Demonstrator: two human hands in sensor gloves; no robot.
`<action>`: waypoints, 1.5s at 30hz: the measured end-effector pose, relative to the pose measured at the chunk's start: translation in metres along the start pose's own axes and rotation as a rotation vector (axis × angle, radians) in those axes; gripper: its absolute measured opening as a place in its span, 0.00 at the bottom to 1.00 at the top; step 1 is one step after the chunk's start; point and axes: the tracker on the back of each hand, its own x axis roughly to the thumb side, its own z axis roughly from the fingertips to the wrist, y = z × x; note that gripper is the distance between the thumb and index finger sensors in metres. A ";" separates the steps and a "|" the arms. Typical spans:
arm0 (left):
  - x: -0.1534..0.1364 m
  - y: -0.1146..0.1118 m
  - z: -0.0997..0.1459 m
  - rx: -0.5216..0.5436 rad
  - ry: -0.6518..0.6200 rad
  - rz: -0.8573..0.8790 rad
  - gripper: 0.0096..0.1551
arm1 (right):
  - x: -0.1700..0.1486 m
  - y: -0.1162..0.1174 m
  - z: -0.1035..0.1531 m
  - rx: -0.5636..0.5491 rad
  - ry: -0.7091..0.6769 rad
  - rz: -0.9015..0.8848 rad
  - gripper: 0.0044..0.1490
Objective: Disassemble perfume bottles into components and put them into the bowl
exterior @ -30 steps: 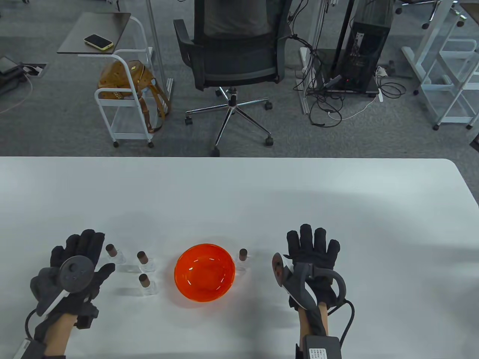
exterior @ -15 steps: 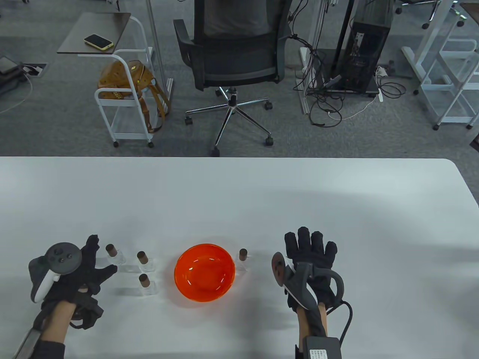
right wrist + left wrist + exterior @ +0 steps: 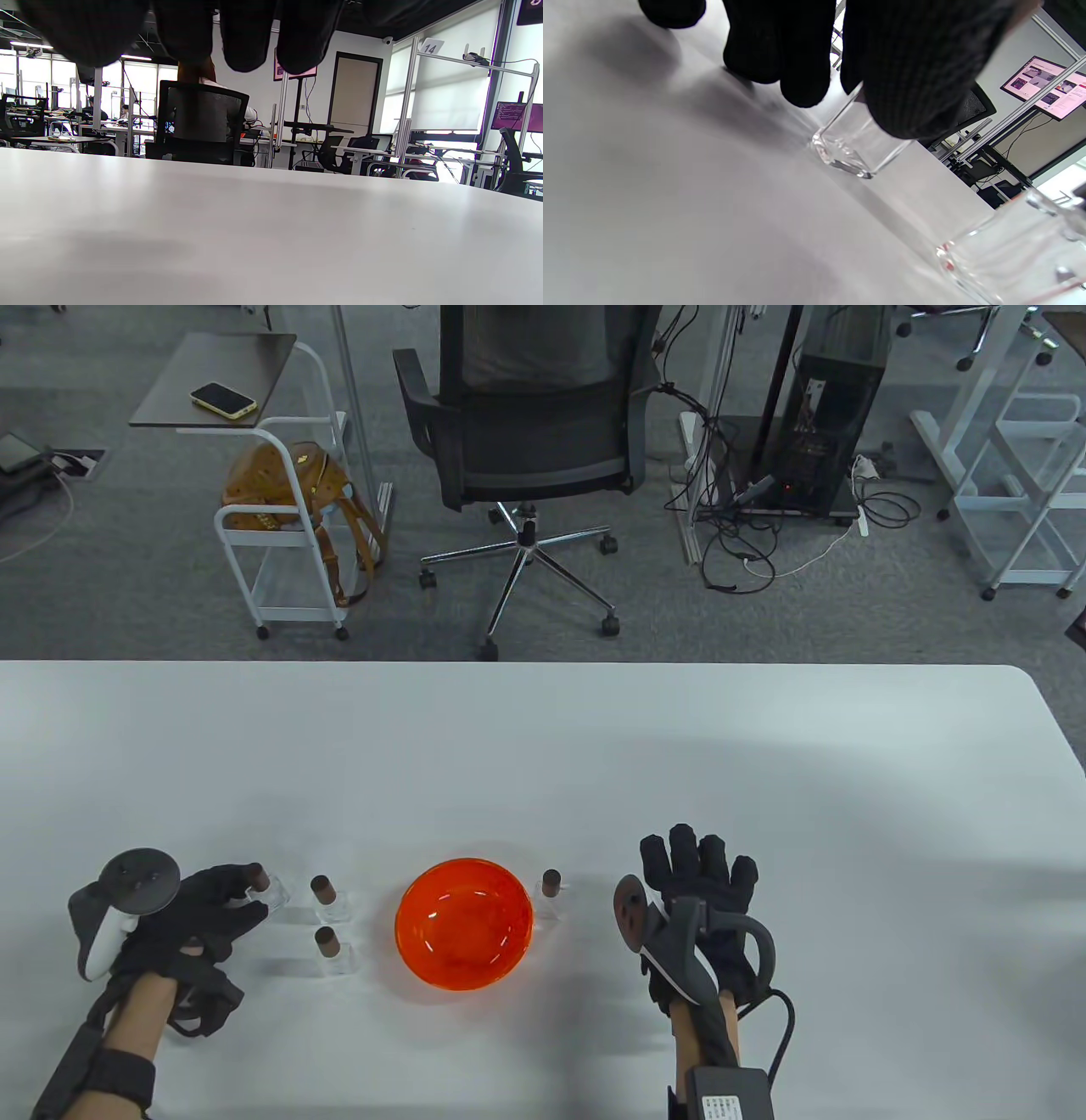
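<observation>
Several small clear glass perfume bottles with brown caps stand around an orange bowl (image 3: 464, 925) on the white table. My left hand (image 3: 222, 902) holds the leftmost bottle (image 3: 270, 890), fingers and thumb curled round its glass body; the left wrist view shows that bottle (image 3: 855, 146) under my fingers (image 3: 797, 51). Two more bottles (image 3: 327, 897) (image 3: 329, 948) stand between it and the bowl. A fourth bottle (image 3: 551, 891) stands just right of the bowl. My right hand (image 3: 700, 874) lies flat on the table right of that bottle, fingers straight, holding nothing.
The white table (image 3: 543, 746) stretches far beyond the bowl. Behind its far edge stand an office chair (image 3: 526, 432), a white cart (image 3: 280, 526) with a brown bag, and a computer tower (image 3: 827, 415) with cables.
My left hand turned onto its side, moved right and closed round the leftmost bottle. My right hand drew back slightly toward me.
</observation>
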 end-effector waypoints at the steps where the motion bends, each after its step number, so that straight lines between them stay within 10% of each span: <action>1: 0.000 0.000 0.000 0.006 -0.001 -0.002 0.30 | 0.000 0.000 0.000 0.001 0.000 0.000 0.43; 10: 0.016 0.009 0.009 0.055 -0.092 0.036 0.29 | 0.000 0.000 0.000 0.014 0.001 -0.024 0.43; 19: 0.096 0.039 0.045 0.185 -0.363 0.135 0.30 | 0.002 -0.001 0.000 0.023 -0.015 -0.037 0.44; 32: 0.143 -0.012 0.074 0.068 -0.557 0.100 0.31 | 0.012 0.002 0.002 0.043 -0.041 -0.024 0.43; 45: 0.142 -0.023 0.076 0.048 -0.540 0.023 0.30 | 0.122 -0.098 0.006 -0.046 -0.344 -0.512 0.39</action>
